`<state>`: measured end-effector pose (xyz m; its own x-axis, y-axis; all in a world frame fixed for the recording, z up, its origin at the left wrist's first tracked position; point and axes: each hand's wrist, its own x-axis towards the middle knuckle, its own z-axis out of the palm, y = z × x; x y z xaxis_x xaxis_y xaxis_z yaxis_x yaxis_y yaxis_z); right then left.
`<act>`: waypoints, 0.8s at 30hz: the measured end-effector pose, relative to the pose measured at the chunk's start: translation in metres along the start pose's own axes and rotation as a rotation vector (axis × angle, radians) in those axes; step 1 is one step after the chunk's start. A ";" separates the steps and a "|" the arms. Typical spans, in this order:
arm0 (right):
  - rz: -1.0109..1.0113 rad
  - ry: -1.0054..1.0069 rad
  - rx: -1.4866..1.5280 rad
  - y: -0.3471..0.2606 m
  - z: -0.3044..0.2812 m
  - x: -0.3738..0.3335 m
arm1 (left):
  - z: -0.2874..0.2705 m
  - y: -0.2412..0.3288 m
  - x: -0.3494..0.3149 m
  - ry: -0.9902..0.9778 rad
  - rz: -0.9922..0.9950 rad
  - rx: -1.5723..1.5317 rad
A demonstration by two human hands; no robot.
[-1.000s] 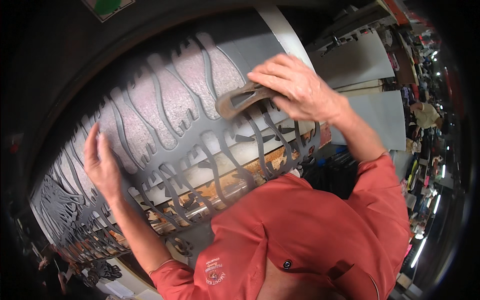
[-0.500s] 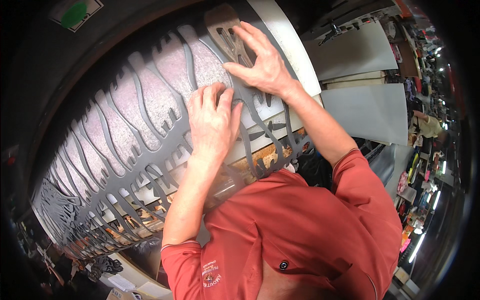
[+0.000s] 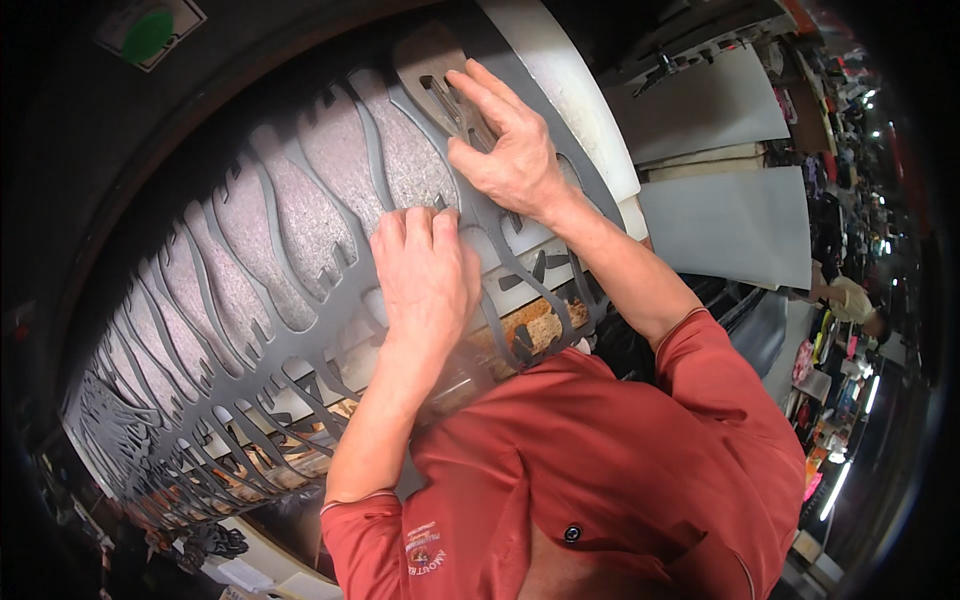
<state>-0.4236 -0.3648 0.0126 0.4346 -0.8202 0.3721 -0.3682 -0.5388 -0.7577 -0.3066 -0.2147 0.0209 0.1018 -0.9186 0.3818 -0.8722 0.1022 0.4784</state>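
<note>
A grey sheet (image 3: 312,325), cut through with many wavy strip-shaped gaps, lies across a pale speckled surface (image 3: 335,155) and drapes over the near edge toward my body. My left hand (image 3: 425,270) is closed at a strip of this sheet, with its fingers curled down and their tips hidden. Farther off and to the right, my right hand (image 3: 515,155) lies with fingers stretched over a brown slotted piece (image 3: 425,60) that rests on the sheet. Its fingertips touch the brown piece; the thumb is held apart.
A dark machine frame (image 3: 60,170) with a green round sticker (image 3: 147,38) overhangs the far left. A white board (image 3: 570,90) borders the sheet at right. Beyond it are grey flat sheets (image 3: 730,225). At far right, another person (image 3: 850,298) stands among cluttered shelves.
The grey sheet and the brown piece have shifted slightly toward my body. My left hand has moved nearer and its fingers have curled tighter; the right hand has come slightly nearer, still spread.
</note>
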 end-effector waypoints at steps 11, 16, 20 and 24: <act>0.033 0.040 -0.034 -0.002 0.012 -0.002 | 0.011 -0.002 0.000 0.081 -0.007 -0.049; 0.041 -0.043 -0.030 0.003 0.003 0.003 | 0.007 -0.002 0.002 0.065 -0.022 -0.076; 0.078 -0.181 0.106 0.000 -0.025 -0.003 | -0.018 -0.006 -0.006 0.011 -0.031 -0.292; -0.092 -0.198 -0.092 -0.006 -0.044 -0.042 | -0.069 0.001 -0.057 0.002 -0.089 -0.343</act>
<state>-0.4759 -0.3355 0.0254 0.6189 -0.7183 0.3179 -0.3895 -0.6321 -0.6699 -0.2802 -0.1360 0.0546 0.1714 -0.9290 0.3281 -0.6482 0.1444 0.7476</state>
